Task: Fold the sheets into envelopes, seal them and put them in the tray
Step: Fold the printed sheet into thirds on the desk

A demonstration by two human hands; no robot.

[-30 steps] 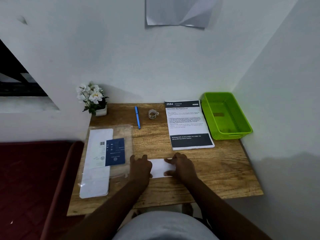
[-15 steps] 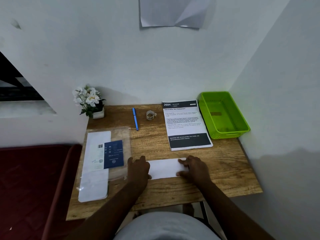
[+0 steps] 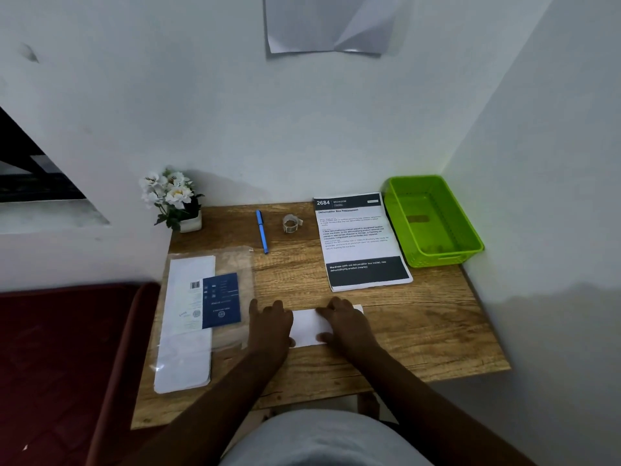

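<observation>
A folded white sheet [image 3: 311, 327] lies flat on the wooden desk [image 3: 420, 331] near its front edge. My left hand [image 3: 270, 326] presses palm-down on the sheet's left end. My right hand [image 3: 347, 322] lies flat over its right half, fingers spread toward the middle. A printed sheet [image 3: 361, 240] with black bands sits behind, on a thin stack. The green plastic tray [image 3: 433, 220] stands in the back right corner, with nothing in it. A clear bag of white envelopes [image 3: 190, 317] with a blue label lies at the left.
A blue pen [image 3: 262, 231] and a small roll of tape [image 3: 290, 223] lie at the back of the desk. A pot of white flowers [image 3: 174, 198] stands in the back left corner. Walls close the back and right. A red seat [image 3: 67, 364] is at the left.
My right hand slid out to the sheet's right end, then back left toward the middle. My left hand stayed on the left end.
</observation>
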